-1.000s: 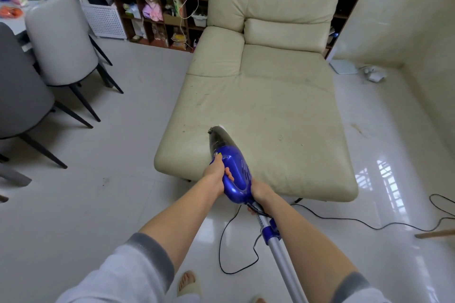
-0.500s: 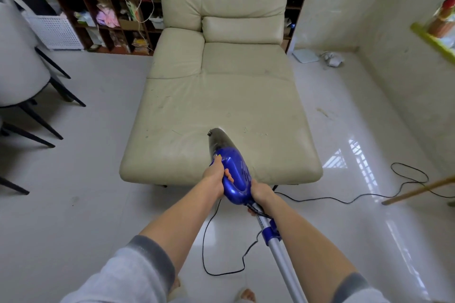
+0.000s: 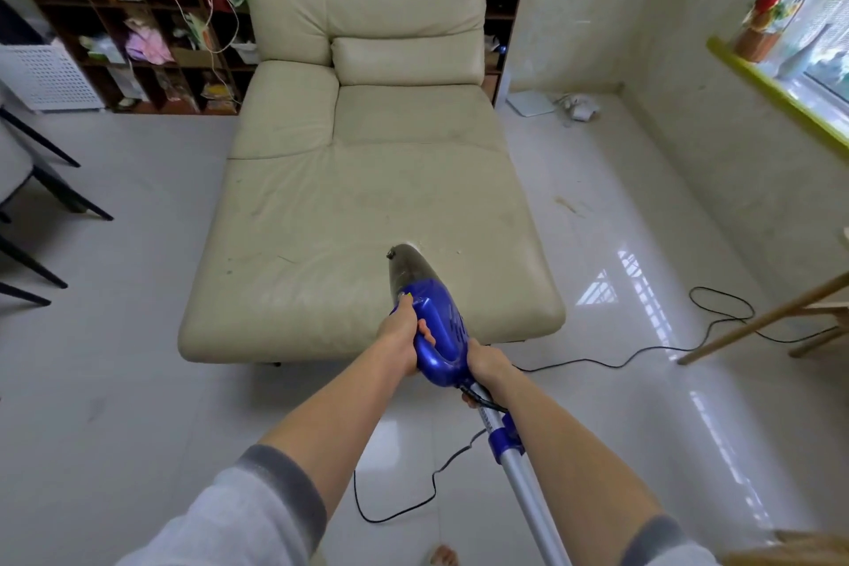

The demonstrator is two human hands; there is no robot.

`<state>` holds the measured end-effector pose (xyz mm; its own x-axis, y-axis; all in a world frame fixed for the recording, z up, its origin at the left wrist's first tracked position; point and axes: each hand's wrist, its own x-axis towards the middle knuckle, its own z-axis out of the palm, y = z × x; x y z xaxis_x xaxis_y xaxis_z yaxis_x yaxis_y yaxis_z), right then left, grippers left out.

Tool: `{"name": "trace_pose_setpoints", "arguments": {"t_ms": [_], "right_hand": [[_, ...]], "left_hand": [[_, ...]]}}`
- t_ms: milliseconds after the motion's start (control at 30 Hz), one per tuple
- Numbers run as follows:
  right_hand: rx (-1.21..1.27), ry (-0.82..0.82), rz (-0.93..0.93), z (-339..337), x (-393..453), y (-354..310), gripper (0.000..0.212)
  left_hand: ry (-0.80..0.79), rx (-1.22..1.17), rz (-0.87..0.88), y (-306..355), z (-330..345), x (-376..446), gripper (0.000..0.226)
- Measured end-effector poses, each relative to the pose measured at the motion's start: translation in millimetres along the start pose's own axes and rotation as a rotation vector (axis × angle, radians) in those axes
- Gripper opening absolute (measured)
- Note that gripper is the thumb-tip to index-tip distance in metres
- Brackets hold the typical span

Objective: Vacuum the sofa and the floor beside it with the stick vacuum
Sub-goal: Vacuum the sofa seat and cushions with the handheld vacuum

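Both hands grip the blue stick vacuum point(image 3: 434, 326): left hand point(image 3: 400, 338) curled round its handle, right hand point(image 3: 488, 365) round the rear. Its nose hovers over the sofa point(image 3: 349, 216)'s front edge; specks on the seat and floor point(image 3: 597, 216) suggest most remains.

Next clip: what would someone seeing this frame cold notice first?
The blue stick vacuum in the centre foreground draws the eye, with the left hand gripping its handle and the right hand holding it where the silver tube joins. Its dark nozzle points at the near end of the cream leather sofa, which fills the middle of the room. A black power cord trails across the glossy floor to the right.
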<state>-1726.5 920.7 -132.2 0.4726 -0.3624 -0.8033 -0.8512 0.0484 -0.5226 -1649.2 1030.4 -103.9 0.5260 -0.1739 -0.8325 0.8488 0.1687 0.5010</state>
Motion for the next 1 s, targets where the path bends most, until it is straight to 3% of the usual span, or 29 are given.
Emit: {"name": "trace_pose_setpoints", "arguments": {"t_ms": [400,567,733,1000], "right_hand": [[0.036,0.069,0.009,-32.2,15.3,18.6,0.052],[0.091,0.045,0.017,-38.6,12.8,21.9,0.043],[0.014,0.094,-0.036,-48.5,21.7,31.9,0.051],[0.153,0.122,0.025,-78.5,3.1,41.9,0.042]], "left_hand": [[-0.03,0.072,-0.022,-16.8,38.4,-0.4,0.042],[-0.049,0.095,-0.013,-18.7,46.6,1.5,0.04],[-0.076,0.113,-0.025,-27.1,57.8,3.9,0.038],[-0.105,0.18,-0.045,-45.2,88.5,3.2,0.037]]}}
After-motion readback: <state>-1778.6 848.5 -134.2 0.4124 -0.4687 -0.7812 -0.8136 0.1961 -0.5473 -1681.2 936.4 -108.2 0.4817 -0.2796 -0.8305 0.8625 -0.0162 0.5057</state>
